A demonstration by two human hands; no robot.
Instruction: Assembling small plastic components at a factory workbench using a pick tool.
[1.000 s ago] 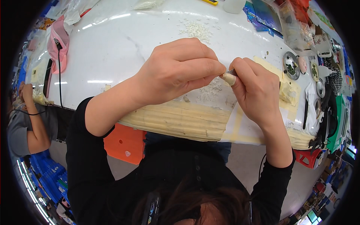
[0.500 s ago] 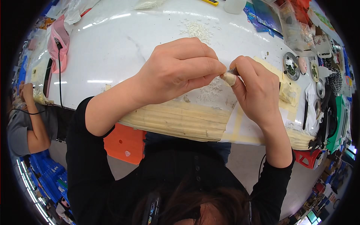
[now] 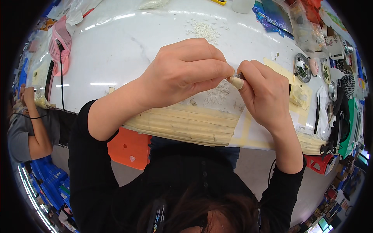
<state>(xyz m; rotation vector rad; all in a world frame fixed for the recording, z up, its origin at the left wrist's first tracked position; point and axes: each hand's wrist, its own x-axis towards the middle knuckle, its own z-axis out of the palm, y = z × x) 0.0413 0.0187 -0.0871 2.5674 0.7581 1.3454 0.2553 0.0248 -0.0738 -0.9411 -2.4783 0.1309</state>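
Above the white tabletop (image 3: 128, 50), my left hand (image 3: 190, 72) is closed in a pinch, its fingertips meeting those of my right hand. Whatever sits in that pinch is tiny and mostly hidden. My right hand (image 3: 268, 91) is closed too, thumb and forefinger gripping a small dark metal piece (image 3: 239, 75) whose kind I cannot make out. Beige tape (image 3: 236, 82) wraps the right thumb. Below the hands lie fine white bits (image 3: 217, 95) scattered on the table. Farther back is a loose heap of small white pieces (image 3: 204, 32).
Tape strips (image 3: 182, 122) cover the table's near edge. Round metal tins (image 3: 302, 68) and a taped block (image 3: 299, 96) stand at the right; shiny blue bags (image 3: 272, 17) lie behind. A pink mesh item (image 3: 61, 46) with a black cable is left, near another person's arm (image 3: 37, 128).
My right forefinger and thumb have shifted very slightly against the left fingertips. Both hands keep their pinch, and the surrounding things stay where they were.
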